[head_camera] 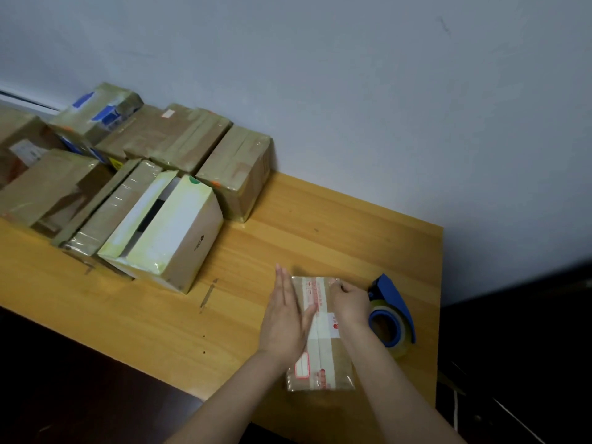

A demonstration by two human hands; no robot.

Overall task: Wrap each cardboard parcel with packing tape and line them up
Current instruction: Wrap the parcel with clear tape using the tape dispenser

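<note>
A small flat cardboard parcel (321, 354) with red print and clear tape lies on the wooden table (224, 315) near its right front. My left hand (286, 318) lies flat with straight fingers on the parcel's left side. My right hand (349, 302) has curled fingers gripping the parcel's far right corner. A blue tape dispenser (392, 312) with a clear tape roll rests on the table just right of my right hand.
Several taped cardboard parcels (237, 171) are grouped at the table's back left against the wall, one a white-topped box (169, 229). The table's right edge (440, 299) drops to a dark floor. A dark surface lies at the front left.
</note>
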